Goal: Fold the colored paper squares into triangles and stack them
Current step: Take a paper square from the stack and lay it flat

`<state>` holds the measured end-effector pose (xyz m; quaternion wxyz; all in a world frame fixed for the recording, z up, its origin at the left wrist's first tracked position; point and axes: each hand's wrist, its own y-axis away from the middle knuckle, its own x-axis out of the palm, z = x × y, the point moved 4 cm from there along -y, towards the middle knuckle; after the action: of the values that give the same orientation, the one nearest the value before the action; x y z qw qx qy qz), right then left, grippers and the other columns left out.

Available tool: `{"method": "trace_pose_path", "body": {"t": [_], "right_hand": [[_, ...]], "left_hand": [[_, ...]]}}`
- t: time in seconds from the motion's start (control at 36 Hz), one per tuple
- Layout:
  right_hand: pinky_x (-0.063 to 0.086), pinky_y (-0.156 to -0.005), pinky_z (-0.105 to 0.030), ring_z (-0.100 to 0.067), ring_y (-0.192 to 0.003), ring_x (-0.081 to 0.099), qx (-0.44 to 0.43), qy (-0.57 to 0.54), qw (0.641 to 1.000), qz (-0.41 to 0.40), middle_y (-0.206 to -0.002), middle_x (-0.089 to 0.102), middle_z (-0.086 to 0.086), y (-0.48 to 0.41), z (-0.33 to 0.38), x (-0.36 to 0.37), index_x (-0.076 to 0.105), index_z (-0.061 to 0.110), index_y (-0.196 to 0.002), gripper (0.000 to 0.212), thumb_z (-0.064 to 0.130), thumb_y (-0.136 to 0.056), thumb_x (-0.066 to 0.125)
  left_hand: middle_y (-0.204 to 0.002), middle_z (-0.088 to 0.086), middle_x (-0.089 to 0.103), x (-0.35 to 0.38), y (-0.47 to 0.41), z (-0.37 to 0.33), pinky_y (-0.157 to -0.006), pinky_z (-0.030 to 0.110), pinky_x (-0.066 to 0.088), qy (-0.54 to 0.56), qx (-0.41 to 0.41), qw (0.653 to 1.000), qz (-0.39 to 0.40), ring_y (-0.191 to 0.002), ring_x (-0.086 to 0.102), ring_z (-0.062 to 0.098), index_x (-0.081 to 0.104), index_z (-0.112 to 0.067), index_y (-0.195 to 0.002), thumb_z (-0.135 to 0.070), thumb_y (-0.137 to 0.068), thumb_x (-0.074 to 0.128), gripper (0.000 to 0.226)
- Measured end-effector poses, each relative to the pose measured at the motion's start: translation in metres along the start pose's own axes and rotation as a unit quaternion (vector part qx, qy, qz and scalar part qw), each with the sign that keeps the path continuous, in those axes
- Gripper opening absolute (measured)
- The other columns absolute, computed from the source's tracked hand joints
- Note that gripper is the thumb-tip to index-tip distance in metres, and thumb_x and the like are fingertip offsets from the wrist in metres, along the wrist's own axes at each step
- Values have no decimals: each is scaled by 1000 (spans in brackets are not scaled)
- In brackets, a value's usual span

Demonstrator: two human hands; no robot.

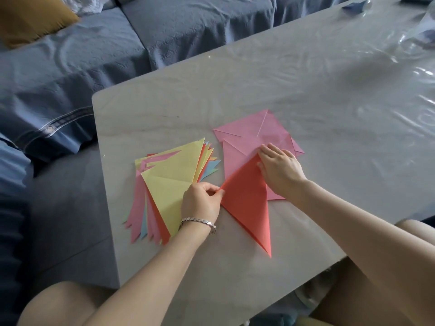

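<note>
An orange-red paper folded into a triangle (pixel 247 203) lies on the table in front of me. My left hand (pixel 202 203) pinches its left corner between thumb and fingers. My right hand (pixel 280 170) rests with straight fingers along its upper right edge. Under that edge lie pink papers (pixel 254 135) with creases and folded corners. To the left sits a fanned pile of folded triangles (pixel 169 182), a yellow one on top, with pink, blue and orange ones beneath.
The grey table (pixel 306 90) has a clear plastic cover, wrinkled at the right. A blue sofa (pixel 70 74) with a mustard cushion (pixel 30 17) stands behind and to the left. My knees show below the table's near edge.
</note>
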<state>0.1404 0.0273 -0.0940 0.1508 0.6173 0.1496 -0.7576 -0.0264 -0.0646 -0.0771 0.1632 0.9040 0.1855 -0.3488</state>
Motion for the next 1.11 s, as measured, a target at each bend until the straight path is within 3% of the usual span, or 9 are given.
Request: {"method": "trace_pose_path", "body": {"t": [0.25,0.42,0.53,0.64,0.75,0.89,0.94,1.03,1.11], "right_hand": [[2,-115,-31,-12,-143,-6,-3,-14,993,119,-157,-1,0,19,-8,-1,15,13,-148,75,53,-91,43],[-2,-115,-32,-13,-143,-12,-48,-8,986,161,-157,-6,0,54,-1,-5,10,13,-148,99,67,-77,51],[-6,-114,-30,-5,-137,-21,-65,9,981,181,-156,-9,1,77,4,-1,5,12,-148,106,77,-72,42],[-13,-112,-28,-5,-133,-26,-76,11,978,192,-145,-24,7,95,9,-1,-1,12,-148,128,91,-47,12],[-17,-109,-28,-9,-134,-29,-89,9,976,200,-143,-29,3,109,15,3,-7,9,-147,138,95,-43,25],[-17,-110,-28,-10,-138,-26,-106,4,971,213,-145,-30,5,115,16,3,-12,13,-145,138,94,-43,35],[-9,-111,-24,-9,-142,-9,-97,-48,975,196,-153,-10,8,111,16,-5,5,20,-148,130,90,-45,42],[24,-105,-26,-14,-129,36,46,-183,982,34,-137,44,4,98,-3,-24,51,25,-130,71,60,-70,65],[40,-92,-32,-21,-117,47,192,-177,964,-40,-122,51,-3,79,-25,-34,56,20,-122,46,46,-85,58]], "left_hand": [[-84,5,71,0,1,-1,-66,21,42,3,-4,1000,-3,-79,62,21,73,-8,-81,-16,-78,69,9],[-85,4,71,0,0,0,-64,20,39,0,-6,1000,4,-71,56,15,72,-9,-81,-16,-79,69,8],[-84,3,71,1,0,0,-65,20,40,1,-5,1000,6,-70,56,15,72,-9,-79,-15,-78,69,7],[-84,4,71,1,-1,0,-66,20,41,-2,-2,1000,4,-72,57,16,72,-9,-80,-15,-79,69,7],[-84,5,71,1,-1,0,-67,22,42,-7,-2,1000,-1,-78,62,21,72,-9,-80,-16,-78,69,8],[-80,2,68,0,0,-1,-61,20,36,-12,17,1000,6,-70,54,15,69,-9,-79,-16,-80,68,7],[-75,0,65,-7,0,-7,-59,20,34,1,38,999,5,-69,54,15,67,-9,-77,-13,-80,67,5],[-66,-7,59,-29,-2,-21,-61,25,45,32,90,995,-21,-65,60,21,64,-14,-75,-12,-81,66,6],[-66,-7,59,-62,-10,-30,-65,27,49,37,131,988,-79,-64,61,20,64,-14,-79,-13,-83,63,5]]}}
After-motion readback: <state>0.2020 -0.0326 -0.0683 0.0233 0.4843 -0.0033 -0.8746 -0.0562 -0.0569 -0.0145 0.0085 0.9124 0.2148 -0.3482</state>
